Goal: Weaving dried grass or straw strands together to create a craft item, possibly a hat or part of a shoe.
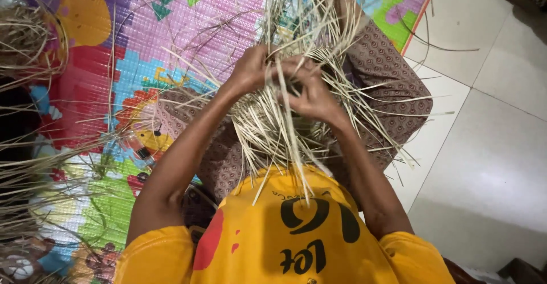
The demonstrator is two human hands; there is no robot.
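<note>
The person wears a bright yellow short-sleeved shirt (285,244) with large black printed characters across the front and a rounded red patch with small red spots on one side. Both forearms are bare below the sleeves. Over the legs lies a brown cloth (387,73) patterned with small pale rings.

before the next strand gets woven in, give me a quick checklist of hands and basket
1. Left hand on the half-woven straw basket: ok, gripping its strands.
2. Right hand on the basket: ok, fingers closed among the strands.
3. Basket supported: ok, it sits on the lap over the brown patterned cloth.
4. Loose strands free: not ok, they splay in all directions.
5. Spare straw nearby: ok, piled on the colourful mat.
6. Weave tightness: cannot tell.
</note>
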